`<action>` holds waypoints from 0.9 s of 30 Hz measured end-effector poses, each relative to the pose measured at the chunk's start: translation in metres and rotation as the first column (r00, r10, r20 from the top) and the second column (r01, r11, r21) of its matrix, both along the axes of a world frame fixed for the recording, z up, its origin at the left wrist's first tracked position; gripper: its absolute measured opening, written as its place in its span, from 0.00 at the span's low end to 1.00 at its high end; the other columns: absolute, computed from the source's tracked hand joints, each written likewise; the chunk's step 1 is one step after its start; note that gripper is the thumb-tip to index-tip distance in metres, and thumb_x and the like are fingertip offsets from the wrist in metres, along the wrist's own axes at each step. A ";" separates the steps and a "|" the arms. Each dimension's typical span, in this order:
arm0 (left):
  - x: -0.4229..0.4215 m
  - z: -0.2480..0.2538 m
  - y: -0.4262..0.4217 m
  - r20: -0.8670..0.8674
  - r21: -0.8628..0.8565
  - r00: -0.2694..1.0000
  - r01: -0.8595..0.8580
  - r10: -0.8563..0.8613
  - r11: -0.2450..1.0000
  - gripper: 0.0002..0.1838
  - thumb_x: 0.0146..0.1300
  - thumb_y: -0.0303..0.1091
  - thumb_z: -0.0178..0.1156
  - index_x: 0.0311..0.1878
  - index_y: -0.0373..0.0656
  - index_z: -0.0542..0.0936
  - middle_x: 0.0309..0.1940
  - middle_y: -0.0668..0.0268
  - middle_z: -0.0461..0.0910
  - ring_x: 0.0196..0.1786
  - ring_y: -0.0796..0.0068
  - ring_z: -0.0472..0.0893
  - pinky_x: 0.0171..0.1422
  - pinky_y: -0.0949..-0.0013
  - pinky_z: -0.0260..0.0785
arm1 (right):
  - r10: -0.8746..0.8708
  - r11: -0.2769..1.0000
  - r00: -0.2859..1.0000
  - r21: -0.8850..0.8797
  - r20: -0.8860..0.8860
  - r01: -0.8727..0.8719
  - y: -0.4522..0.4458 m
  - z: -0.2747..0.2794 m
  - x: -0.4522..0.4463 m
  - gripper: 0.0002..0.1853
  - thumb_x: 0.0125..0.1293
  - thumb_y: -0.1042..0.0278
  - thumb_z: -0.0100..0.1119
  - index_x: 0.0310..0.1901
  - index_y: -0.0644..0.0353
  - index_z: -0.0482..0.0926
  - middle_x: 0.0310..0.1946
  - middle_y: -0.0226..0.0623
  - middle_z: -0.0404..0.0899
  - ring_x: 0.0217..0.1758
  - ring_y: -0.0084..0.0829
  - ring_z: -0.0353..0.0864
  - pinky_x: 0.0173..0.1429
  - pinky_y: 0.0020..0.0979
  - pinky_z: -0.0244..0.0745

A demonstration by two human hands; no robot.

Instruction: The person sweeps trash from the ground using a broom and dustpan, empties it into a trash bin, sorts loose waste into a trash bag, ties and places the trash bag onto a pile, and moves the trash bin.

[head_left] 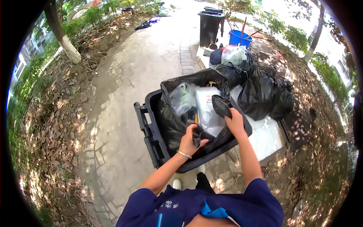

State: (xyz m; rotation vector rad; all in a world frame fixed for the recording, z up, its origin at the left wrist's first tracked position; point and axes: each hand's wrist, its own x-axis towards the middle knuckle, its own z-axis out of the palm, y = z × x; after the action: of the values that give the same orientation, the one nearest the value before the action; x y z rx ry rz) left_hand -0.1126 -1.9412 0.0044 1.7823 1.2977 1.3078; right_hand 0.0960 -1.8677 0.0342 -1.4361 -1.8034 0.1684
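Note:
A black wheeled bin [185,166] stands right in front of me, with a black bin bag [168,130] lining it. Inside lie a clear plastic bag [183,99] and a white package [207,106] with printing on it. My left hand [191,143] is closed on a bunched part of the bin bag at the near side. On the right side, my right hand [235,122] grips another gathered piece of the same black plastic and holds it up. The bag's mouth is open between my hands.
Several full black rubbish bags [261,92] are piled beyond the bin on the right, by a white slab [266,138]. Farther back are another black bin [210,28] and a blue bucket [240,39] with sticks. A paved path [143,60] runs ahead, with leaf-covered ground and a tree trunk [70,51] at left.

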 end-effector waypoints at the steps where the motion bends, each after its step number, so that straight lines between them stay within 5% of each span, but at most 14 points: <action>1: 0.003 0.002 0.003 0.016 -0.023 1.000 0.018 -0.017 1.000 0.40 0.36 0.35 0.69 0.52 0.41 0.57 0.16 0.67 0.71 0.21 0.75 0.73 0.29 0.75 0.66 | 0.023 0.999 0.992 -0.034 -0.127 -0.028 -0.013 0.020 -0.018 0.06 0.47 0.73 0.53 0.24 0.64 0.67 0.22 0.46 0.69 0.27 0.45 0.70 0.31 0.37 0.65; 3: 0.005 0.002 0.008 0.000 -0.135 0.998 0.067 -0.068 0.989 0.53 0.34 0.37 0.70 0.60 0.38 0.45 0.18 0.65 0.73 0.22 0.70 0.75 0.30 0.72 0.66 | 0.284 0.959 0.959 0.011 0.014 -0.284 -0.024 0.001 -0.037 0.06 0.48 0.73 0.53 0.23 0.63 0.67 0.20 0.44 0.67 0.25 0.44 0.69 0.27 0.35 0.64; 5: 0.007 -0.016 0.016 -0.115 -0.164 0.987 0.091 -0.110 0.982 0.53 0.35 0.36 0.68 0.61 0.40 0.43 0.23 0.61 0.74 0.25 0.64 0.76 0.31 0.70 0.67 | 0.544 0.828 0.839 -0.176 0.026 -0.532 -0.037 -0.027 -0.050 0.05 0.46 0.71 0.54 0.26 0.58 0.69 0.21 0.40 0.69 0.27 0.41 0.71 0.29 0.36 0.66; 8: 0.003 -0.031 0.016 -0.379 -0.161 0.906 0.134 -0.187 0.978 0.45 0.36 0.35 0.66 0.59 0.41 0.52 0.28 0.57 0.75 0.30 0.60 0.76 0.34 0.69 0.67 | 0.683 0.713 0.730 -0.210 -0.008 -0.669 -0.042 -0.034 -0.045 0.06 0.45 0.70 0.54 0.26 0.56 0.69 0.22 0.37 0.69 0.28 0.40 0.72 0.29 0.35 0.67; 10: 0.000 -0.036 0.019 -0.203 -0.218 0.947 0.203 -0.247 0.955 0.29 0.38 0.31 0.63 0.47 0.39 0.66 0.29 0.57 0.75 0.32 0.62 0.77 0.36 0.72 0.66 | 0.798 0.603 0.548 -0.316 0.251 -0.732 -0.030 -0.015 -0.036 0.07 0.45 0.68 0.57 0.28 0.54 0.71 0.29 0.33 0.73 0.33 0.36 0.74 0.33 0.33 0.68; 12: 0.002 -0.038 0.022 -0.094 -0.142 0.979 0.165 -0.180 0.976 0.13 0.45 0.28 0.59 0.36 0.38 0.73 0.25 0.60 0.75 0.28 0.70 0.76 0.34 0.75 0.66 | 0.800 0.599 0.576 -0.157 0.170 -0.785 -0.009 -0.001 -0.034 0.09 0.45 0.66 0.58 0.30 0.55 0.72 0.32 0.34 0.73 0.38 0.36 0.73 0.38 0.32 0.68; 13: 0.003 -0.038 0.021 -0.105 -0.144 0.980 0.154 -0.169 0.978 0.13 0.45 0.28 0.59 0.36 0.38 0.73 0.25 0.60 0.75 0.28 0.70 0.76 0.34 0.75 0.66 | 0.802 0.594 0.592 -0.006 0.077 -0.804 0.001 0.002 -0.034 0.11 0.45 0.65 0.59 0.32 0.55 0.73 0.36 0.35 0.73 0.42 0.37 0.72 0.43 0.32 0.67; 15: 0.011 -0.026 0.016 0.022 -0.421 1.000 0.027 -0.020 0.906 0.05 0.51 0.28 0.55 0.31 0.37 0.72 0.20 0.65 0.74 0.23 0.76 0.75 0.30 0.77 0.65 | 0.553 0.770 0.825 0.309 0.112 -0.558 0.055 -0.009 -0.023 0.28 0.40 0.61 0.64 0.46 0.57 0.68 0.43 0.42 0.70 0.48 0.44 0.68 0.51 0.35 0.62; 17: 0.019 -0.020 0.013 0.008 -0.333 0.996 -0.085 0.093 0.939 0.06 0.53 0.32 0.54 0.27 0.40 0.71 0.14 0.63 0.73 0.20 0.65 0.75 0.25 0.72 0.65 | 0.137 0.934 0.990 0.331 0.018 -0.135 0.099 -0.003 -0.022 0.44 0.34 0.58 0.67 0.55 0.60 0.56 0.44 0.50 0.68 0.49 0.50 0.66 0.54 0.38 0.60; 20: 0.022 -0.026 0.011 -0.050 -0.263 0.980 -0.200 0.194 0.944 0.08 0.52 0.33 0.54 0.24 0.39 0.70 0.15 0.63 0.74 0.20 0.67 0.75 0.25 0.73 0.64 | 0.001 0.953 0.996 0.302 0.089 -0.028 0.156 -0.017 -0.029 0.52 0.35 0.58 0.67 0.59 0.62 0.45 0.40 0.46 0.70 0.46 0.42 0.69 0.49 0.38 0.63; 22: 0.024 -0.018 0.011 -0.059 -0.253 0.979 -0.202 0.193 0.946 0.08 0.52 0.33 0.55 0.24 0.39 0.70 0.15 0.63 0.74 0.20 0.66 0.75 0.25 0.73 0.64 | 0.157 0.917 0.824 -0.229 -0.545 -0.326 0.171 -0.017 -0.039 0.39 0.39 0.64 0.66 0.54 0.64 0.58 0.42 0.50 0.67 0.46 0.43 0.68 0.51 0.32 0.61; 23: 0.024 -0.013 0.011 -0.062 -0.237 0.981 -0.195 0.186 0.952 0.08 0.52 0.32 0.55 0.24 0.38 0.70 0.15 0.63 0.74 0.20 0.66 0.75 0.25 0.73 0.64 | 0.159 0.915 0.820 -0.229 -0.549 -0.331 0.183 -0.023 -0.039 0.39 0.39 0.64 0.66 0.54 0.64 0.58 0.42 0.50 0.67 0.46 0.43 0.68 0.51 0.32 0.61; 25: 0.024 -0.007 0.012 -0.049 -0.255 0.982 -0.187 0.180 0.949 0.08 0.51 0.32 0.56 0.24 0.38 0.70 0.17 0.62 0.73 0.21 0.65 0.75 0.25 0.73 0.64 | 0.104 0.785 0.676 -0.357 -0.729 -0.506 0.202 -0.039 -0.032 0.18 0.48 0.71 0.58 0.42 0.65 0.69 0.39 0.45 0.69 0.42 0.34 0.69 0.48 0.27 0.62; 27: 0.024 -0.004 0.014 -0.083 -0.124 0.982 -0.177 0.168 0.976 0.08 0.50 0.31 0.57 0.25 0.37 0.70 0.18 0.60 0.72 0.22 0.63 0.74 0.27 0.72 0.64 | 0.287 0.958 0.820 0.160 -0.494 -0.239 0.195 -0.033 -0.034 0.04 0.52 0.77 0.53 0.29 0.67 0.71 0.32 0.34 0.71 0.37 0.25 0.69 0.42 0.21 0.62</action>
State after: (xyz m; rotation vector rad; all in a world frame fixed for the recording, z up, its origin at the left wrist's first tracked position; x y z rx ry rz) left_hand -0.0891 -1.9267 0.0009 1.6705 1.5716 1.2274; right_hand 0.0617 -1.6731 0.0011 -0.9477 -1.5234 0.5542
